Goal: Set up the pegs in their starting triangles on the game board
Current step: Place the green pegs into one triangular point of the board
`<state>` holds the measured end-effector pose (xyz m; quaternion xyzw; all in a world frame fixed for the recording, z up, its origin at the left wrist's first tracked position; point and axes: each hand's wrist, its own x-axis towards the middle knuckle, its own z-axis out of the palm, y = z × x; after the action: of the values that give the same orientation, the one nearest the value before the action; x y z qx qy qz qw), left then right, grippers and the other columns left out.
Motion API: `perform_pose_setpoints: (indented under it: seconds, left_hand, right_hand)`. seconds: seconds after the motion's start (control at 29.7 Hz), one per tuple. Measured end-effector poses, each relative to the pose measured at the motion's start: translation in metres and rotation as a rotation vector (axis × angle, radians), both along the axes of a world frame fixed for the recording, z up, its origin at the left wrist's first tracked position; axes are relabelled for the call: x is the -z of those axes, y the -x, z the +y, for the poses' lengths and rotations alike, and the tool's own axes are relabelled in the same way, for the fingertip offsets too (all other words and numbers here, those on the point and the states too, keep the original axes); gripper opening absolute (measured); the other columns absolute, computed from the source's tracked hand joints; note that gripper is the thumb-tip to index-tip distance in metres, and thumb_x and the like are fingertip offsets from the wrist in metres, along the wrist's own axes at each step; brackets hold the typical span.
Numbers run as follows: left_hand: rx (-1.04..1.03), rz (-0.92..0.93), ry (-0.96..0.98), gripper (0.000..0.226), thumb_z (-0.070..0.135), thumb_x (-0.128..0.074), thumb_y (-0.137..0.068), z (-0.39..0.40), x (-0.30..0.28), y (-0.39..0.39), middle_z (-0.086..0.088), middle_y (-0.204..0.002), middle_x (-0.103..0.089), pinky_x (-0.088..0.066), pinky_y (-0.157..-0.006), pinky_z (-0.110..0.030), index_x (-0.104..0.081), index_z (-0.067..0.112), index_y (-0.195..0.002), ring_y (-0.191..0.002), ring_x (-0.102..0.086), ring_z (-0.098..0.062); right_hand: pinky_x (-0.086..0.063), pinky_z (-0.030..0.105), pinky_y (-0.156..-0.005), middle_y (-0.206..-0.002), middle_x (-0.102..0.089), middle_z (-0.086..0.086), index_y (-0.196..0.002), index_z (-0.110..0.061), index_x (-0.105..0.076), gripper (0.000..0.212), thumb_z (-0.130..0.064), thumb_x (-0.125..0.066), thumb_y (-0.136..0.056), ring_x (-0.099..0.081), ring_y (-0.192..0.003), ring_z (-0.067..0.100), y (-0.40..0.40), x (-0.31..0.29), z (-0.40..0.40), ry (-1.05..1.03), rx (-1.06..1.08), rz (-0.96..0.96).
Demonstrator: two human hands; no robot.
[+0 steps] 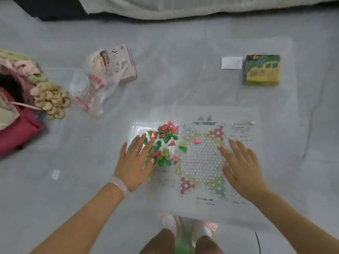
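The small cone-shaped plastic pegs in pink, green and yellow (163, 143) lie in a loose heap on a clear plastic bag, at about nine o'clock from the star grid printed on the thin paper game board (201, 158). One pink peg (197, 141) lies tipped over on the grid near its upper middle, and a few more have strayed to the grid's left edge; none stands in a coloured triangle (so the sorting, I judge, has scarcely begun). The left hand (134, 162) lies flat against the heap's nine o'clock side, its fingers (141, 142) straight and spread, touching the pegs but gripping none. The right hand (242, 165) rests flat on the sheet at three o'clock of the grid, fingers extended, holding nothing. The step in hand looks like spreading the heap. Next calls for pinching single pegs by colour and standing each upright in its matching triangle. Board and pegs sit on the pale grey floor (183, 70).
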<state>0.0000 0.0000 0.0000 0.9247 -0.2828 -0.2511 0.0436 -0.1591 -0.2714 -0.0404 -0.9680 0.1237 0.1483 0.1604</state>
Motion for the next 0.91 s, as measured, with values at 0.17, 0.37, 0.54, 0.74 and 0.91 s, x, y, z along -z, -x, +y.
perform_pose_setpoints:
  seconds: [0.17, 0.37, 0.54, 0.74, 0.91]
  left_hand:
    - [0.041, -0.164, -0.009, 0.07, 0.064, 0.012, -0.081, 0.001, 0.087, -0.004, 0.004, -0.152, 0.008, 0.014, -0.113, -0.038, 0.007, 0.03, -0.143, -0.142, 0.01, -0.015]
    - [0.325, -0.384, 0.101, 0.058, 0.056, -0.018, -0.089, -0.001, 0.124, 0.017, -0.008, -0.153, -0.016, -0.014, -0.111, -0.051, -0.017, 0.038, -0.144, -0.139, -0.021, -0.034]
    - [0.4, -0.411, 0.096, 0.054, 0.063, -0.009, -0.088, 0.0, 0.126, 0.017, -0.006, -0.154, -0.013, -0.008, -0.109, -0.058, -0.02, 0.049, -0.139, -0.14, -0.011, -0.031]
    - [0.345, -0.291, -0.049, 0.073, 0.073, 0.002, -0.073, -0.025, 0.108, 0.037, -0.001, -0.156, 0.014, 0.008, -0.112, -0.053, -0.01, 0.048, -0.14, -0.143, 0.009, -0.027]
    - [0.159, -0.284, 0.142, 0.061, 0.057, -0.039, -0.087, -0.014, 0.1, 0.048, -0.001, -0.156, 0.009, 0.005, -0.112, -0.055, -0.017, 0.042, -0.142, -0.144, 0.005, -0.026]
  right_hand:
    - [-0.007, 0.05, -0.111, -0.147, -0.022, 0.012, -0.14, -0.022, -0.027, 0.051, -0.041, -0.006, -0.097, -0.017, -0.137, 0.03, 0.016, 0.071, 0.019, 0.136, -0.102, -0.096]
    - [-0.017, 0.049, -0.109, -0.148, -0.024, 0.008, -0.14, -0.023, -0.026, 0.049, -0.042, -0.013, -0.097, -0.021, -0.138, 0.026, 0.022, 0.091, 0.016, 0.185, -0.212, -0.321]
    - [-0.016, 0.044, -0.107, -0.146, -0.033, 0.008, -0.139, -0.026, -0.033, 0.051, -0.045, -0.011, -0.097, -0.022, -0.135, 0.024, 0.025, 0.1, 0.02, 0.25, -0.187, -0.366]
    - [-0.024, 0.045, -0.109, -0.141, -0.043, 0.011, -0.133, -0.023, -0.044, 0.054, -0.042, -0.02, -0.088, -0.035, -0.133, 0.031, 0.045, 0.069, 0.028, 0.066, -0.072, -0.346]
    - [-0.027, 0.032, -0.106, -0.137, -0.045, 0.003, -0.129, -0.023, -0.047, 0.042, -0.037, -0.03, -0.094, -0.038, -0.13, 0.022, 0.086, 0.035, 0.058, -0.028, -0.02, -0.448]
